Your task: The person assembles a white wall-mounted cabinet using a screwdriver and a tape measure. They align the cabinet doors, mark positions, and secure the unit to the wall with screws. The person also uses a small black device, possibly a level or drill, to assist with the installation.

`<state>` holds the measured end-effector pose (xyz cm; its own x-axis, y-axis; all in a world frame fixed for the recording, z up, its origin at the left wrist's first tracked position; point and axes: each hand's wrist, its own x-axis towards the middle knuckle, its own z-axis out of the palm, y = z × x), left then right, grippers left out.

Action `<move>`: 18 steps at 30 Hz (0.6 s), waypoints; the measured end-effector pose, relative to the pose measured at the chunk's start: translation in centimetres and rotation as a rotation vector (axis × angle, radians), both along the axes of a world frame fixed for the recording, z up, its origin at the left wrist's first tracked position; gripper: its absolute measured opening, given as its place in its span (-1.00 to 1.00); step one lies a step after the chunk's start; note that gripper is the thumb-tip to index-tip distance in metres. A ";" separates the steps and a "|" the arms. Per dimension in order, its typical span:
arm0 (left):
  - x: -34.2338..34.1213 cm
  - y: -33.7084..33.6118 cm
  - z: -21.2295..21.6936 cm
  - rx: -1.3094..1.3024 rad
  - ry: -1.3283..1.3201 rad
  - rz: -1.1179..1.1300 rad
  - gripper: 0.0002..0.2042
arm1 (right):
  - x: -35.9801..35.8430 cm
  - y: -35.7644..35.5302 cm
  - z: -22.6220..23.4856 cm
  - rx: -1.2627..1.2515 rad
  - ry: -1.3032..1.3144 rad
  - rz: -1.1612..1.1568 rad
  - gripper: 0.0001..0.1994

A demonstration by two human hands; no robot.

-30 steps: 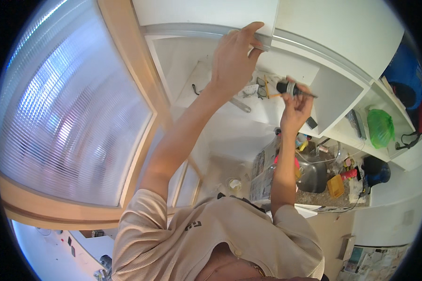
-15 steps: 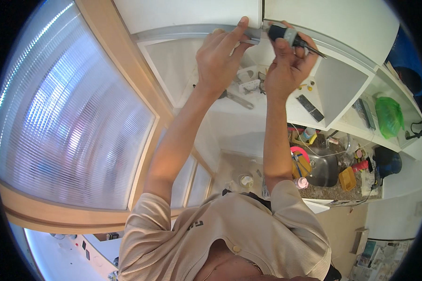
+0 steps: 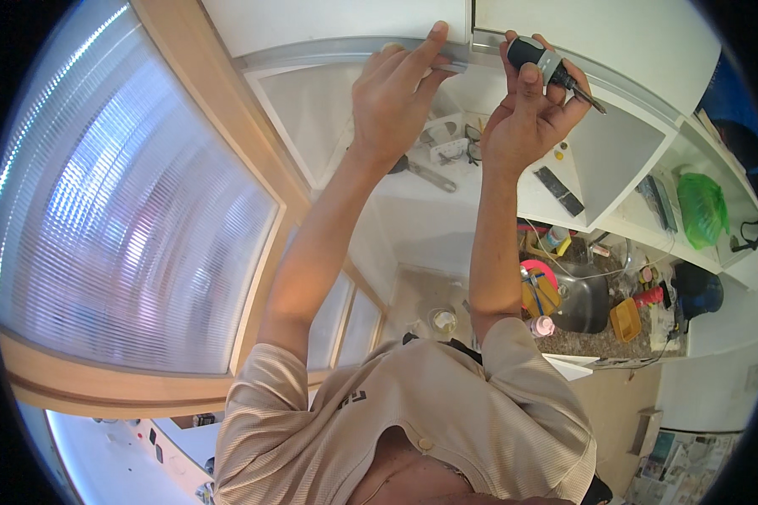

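My right hand (image 3: 526,126) is raised and wraps round a screwdriver (image 3: 547,66) with a thick black and grey handle. Its metal tip points to the right and down, touching nothing. My left hand (image 3: 387,105) grips the silver metal edge strip (image 3: 320,52) along the bottom of the left white cabinet door (image 3: 345,21), close to the strip's right end. The left thumb or finger sticks up against the door face; the other fingertips are partly hidden. Beside it, the right cabinet door (image 3: 589,34) carries a similar strip (image 3: 490,39), just above the screwdriver hand.
Below my hands, an open white shelf holds a white plastic basket (image 3: 448,150), a long metal tool (image 3: 429,175) and a dark flat bar (image 3: 558,191). A green bag (image 3: 701,210) lies further right. Lower down is a cluttered sink (image 3: 583,303). A ribbed-glass wooden door (image 3: 135,210) stands left.
My right hand has moved a little right with the screwdriver, away from the gap between the cabinet doors. My left hand stays on the metal strip.
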<state>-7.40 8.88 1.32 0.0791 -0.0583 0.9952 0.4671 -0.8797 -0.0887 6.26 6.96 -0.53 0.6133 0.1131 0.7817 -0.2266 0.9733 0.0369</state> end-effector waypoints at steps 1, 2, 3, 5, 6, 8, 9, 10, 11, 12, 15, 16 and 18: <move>0.0 0.3 -0.1 0.006 0.000 -0.012 -0.37 | 0.1 0.1 -0.2 -0.030 0.004 -0.015 -0.58; 0.1 0.8 -0.1 -0.013 0.016 -0.020 -0.39 | 0.2 0.1 -0.4 -0.059 0.009 -0.031 -0.58; 0.4 1.4 -0.1 -0.031 0.033 -0.029 -0.40 | 0.3 0.2 -0.7 -0.088 0.015 -0.048 -0.58; 0.9 2.6 -0.4 -0.073 0.021 -0.047 -0.46 | 1.2 0.2 -2.2 -0.159 0.021 -0.076 -0.59; 1.1 3.3 -0.4 -0.088 -0.001 -0.058 -0.50 | 1.7 0.2 -3.0 -0.191 0.020 -0.090 -0.59; 1.5 3.9 -0.7 -0.095 -0.011 -0.029 -0.58 | 3.0 -0.7 -4.6 -0.274 0.015 -0.108 -0.58; 1.4 4.1 -0.8 -0.091 0.010 0.019 -0.63 | 3.8 -1.2 -5.4 -0.314 0.013 -0.118 -0.57; 1.5 4.1 -0.9 -0.091 0.033 0.065 -0.68 | 4.9 -1.4 -6.5 -0.369 -0.004 -0.166 -0.58; 1.5 3.9 -0.9 -0.080 0.025 0.060 -0.70 | 5.7 -1.7 -7.4 -0.404 -0.014 -0.179 -0.59; 1.6 3.8 -0.7 -0.069 0.018 0.055 -0.72 | 6.3 -2.1 -8.0 -0.440 -0.025 -0.192 -0.59; 1.7 4.2 -1.2 -0.026 0.014 0.032 -0.78 | 7.5 -3.0 -9.8 -0.532 -0.055 -0.199 -0.60; 1.7 4.5 -0.9 0.002 0.017 0.021 -0.80 | 7.6 -3.3 -10.0 -0.554 -0.061 -0.204 -0.59; 1.7 4.8 -0.9 -0.002 0.009 0.014 -0.84 | 7.8 -3.6 -10.0 -0.578 -0.081 -0.210 -0.60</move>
<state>-5.73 13.67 0.44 0.0888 -0.0553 0.9945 0.4789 -0.8731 -0.0913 14.10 3.35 -10.57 0.6098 0.4152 0.6751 -0.0081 0.8550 -0.5186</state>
